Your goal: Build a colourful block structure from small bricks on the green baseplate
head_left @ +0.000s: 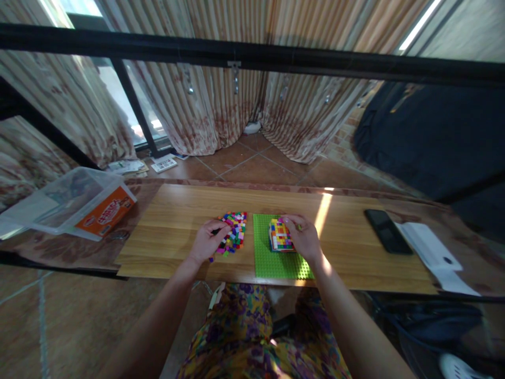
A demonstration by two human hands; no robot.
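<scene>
A heap of small multicoloured toy bricks [235, 231] lies loose on the wooden board. My left hand [208, 240] is at the heap's left edge, thumb and fingers drawn together; whatever they pinch is hidden. To the right, a green studded baseplate [266, 266] carries a compact block built of coloured bricks [281, 237], its top a patchwork of yellow, red, orange and white. My right hand [303, 235] reaches over the block's far right corner. Its fingertips are closed there and touch or nearly touch the top; I cannot make out what is between them.
A clear plastic tub [67, 205] with an orange label stands at the left. On the right lie a black phone [389, 231] and a white box-like item [432, 246]. A dark metal bar [252, 55] crosses above the board [165, 231]; patterned curtains [221, 105] hang behind.
</scene>
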